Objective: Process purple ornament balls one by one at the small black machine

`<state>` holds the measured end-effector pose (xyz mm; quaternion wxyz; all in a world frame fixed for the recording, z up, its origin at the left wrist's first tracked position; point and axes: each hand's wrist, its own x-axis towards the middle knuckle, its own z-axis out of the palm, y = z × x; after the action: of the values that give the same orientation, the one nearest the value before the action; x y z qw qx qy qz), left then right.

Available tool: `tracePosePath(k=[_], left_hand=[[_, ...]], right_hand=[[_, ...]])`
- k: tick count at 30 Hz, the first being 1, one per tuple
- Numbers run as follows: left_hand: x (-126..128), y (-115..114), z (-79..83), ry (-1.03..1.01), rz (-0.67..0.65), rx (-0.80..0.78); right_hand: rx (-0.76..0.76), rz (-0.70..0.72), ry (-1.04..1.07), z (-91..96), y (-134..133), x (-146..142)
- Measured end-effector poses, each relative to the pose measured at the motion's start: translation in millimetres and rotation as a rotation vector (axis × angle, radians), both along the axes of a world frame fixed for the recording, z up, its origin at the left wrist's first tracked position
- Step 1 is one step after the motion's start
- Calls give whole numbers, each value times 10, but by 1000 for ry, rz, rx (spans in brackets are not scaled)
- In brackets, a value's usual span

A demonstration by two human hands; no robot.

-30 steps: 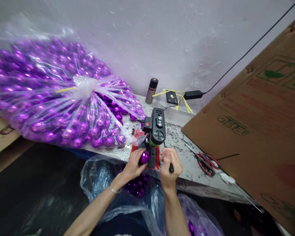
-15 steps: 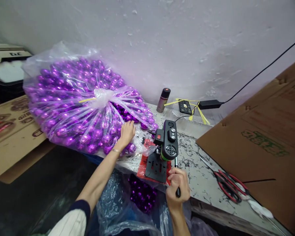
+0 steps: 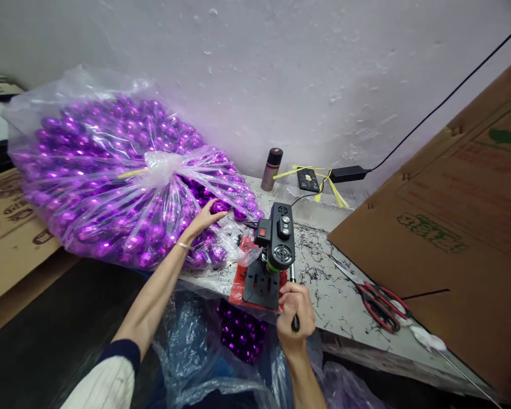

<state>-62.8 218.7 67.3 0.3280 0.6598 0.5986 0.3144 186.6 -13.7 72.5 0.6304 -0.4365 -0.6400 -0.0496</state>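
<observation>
My left hand (image 3: pixel 206 217) reaches into the torn opening of a clear plastic bag (image 3: pixel 162 168) full of shiny purple faceted balls (image 3: pixel 134 244). Its thumb and fingers are apart beside the balls at that opening; no ball is clearly gripped. My right hand (image 3: pixel 296 313) is wrapped around the black-tipped lever handle (image 3: pixel 295 324) of a small black bench press (image 3: pixel 282 238). The press has a slotted base plate (image 3: pixel 260 288) and a red switch, and stands on a red sheet (image 3: pixel 238 283). Nothing shows on the plate.
Below the table edge, a plastic-lined container (image 3: pixel 187 329) holds purple balls (image 3: pixel 242 335). Red-handled scissors (image 3: pixel 381 307) lie right, beside a large cardboard box (image 3: pixel 434 227). A spray can (image 3: pixel 272 169) and power adapter (image 3: pixel 348 173) stand near the wall. Black scraps litter the table (image 3: pixel 323 278).
My left hand's thumb has spread away from its fingers at the bag opening. My right hand stays on the lever. The whole view has shifted slightly.
</observation>
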Motion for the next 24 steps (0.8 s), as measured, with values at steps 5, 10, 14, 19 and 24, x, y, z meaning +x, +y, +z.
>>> tracePosePath(k=[5,10,14,19,24], left_hand=[[62,-777,-138,-676,-13,-162],[255,-1457,-346,-820,6,-330],[394,-1643,-482,-546,37,-44],[569,-1688,-725,-223,-43,171],[662,-1756,-866,-88,-23,231]], right_hand=[[-12,-21,44,42,5,-22],[-20,-12,62,60,9,-16],[-32,-12,59,39,-3,-12],[-49,-26,69,13,-20,-12],[-58,-15,47,12,-30,-1]])
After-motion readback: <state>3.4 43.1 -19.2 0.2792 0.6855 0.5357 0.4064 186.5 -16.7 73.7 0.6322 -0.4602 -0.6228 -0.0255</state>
